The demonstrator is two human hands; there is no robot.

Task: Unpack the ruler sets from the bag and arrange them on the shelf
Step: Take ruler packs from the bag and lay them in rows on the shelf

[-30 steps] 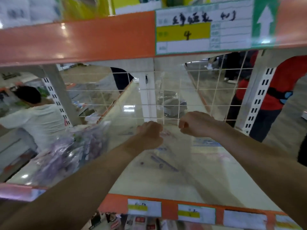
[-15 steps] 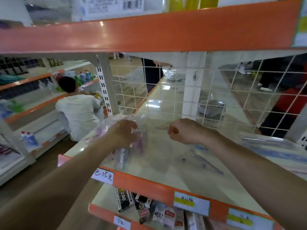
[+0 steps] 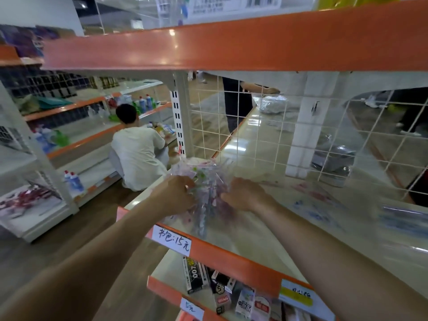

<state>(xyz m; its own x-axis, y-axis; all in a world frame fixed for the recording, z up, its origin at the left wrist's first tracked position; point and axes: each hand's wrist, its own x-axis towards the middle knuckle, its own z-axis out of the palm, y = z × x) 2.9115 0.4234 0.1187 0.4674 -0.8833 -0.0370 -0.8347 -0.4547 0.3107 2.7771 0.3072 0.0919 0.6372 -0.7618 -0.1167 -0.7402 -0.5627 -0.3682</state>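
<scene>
2 hands: left hand (image 3: 178, 196) & right hand (image 3: 243, 196) both grip 1 clear bag (image 3: 203, 171) of ruler sets (image 3: 208, 200), at left end of shelf (image 3: 252, 237), just behind its orange front edge (image 3: 222, 254). bare shelf room right of bag; wire grid (image 3: 231, 126) at back.

Crouching person in white top (image 3: 136, 156) at 9 o'clock, facing neighbouring rack (image 3: 81, 142). Cleaning bottles (image 3: 142, 104) on that rack at 10 o'clock; two more bottles (image 3: 73, 181) lower, 9 o'clock. White wire grid (image 3: 208, 126) at 12 o'clock, standing person in dark clothes (image 3: 236, 105) behind it. Handwritten price label (image 3: 172, 239) at 6 o'clock; small boxes (image 3: 195, 275) below it.
</scene>
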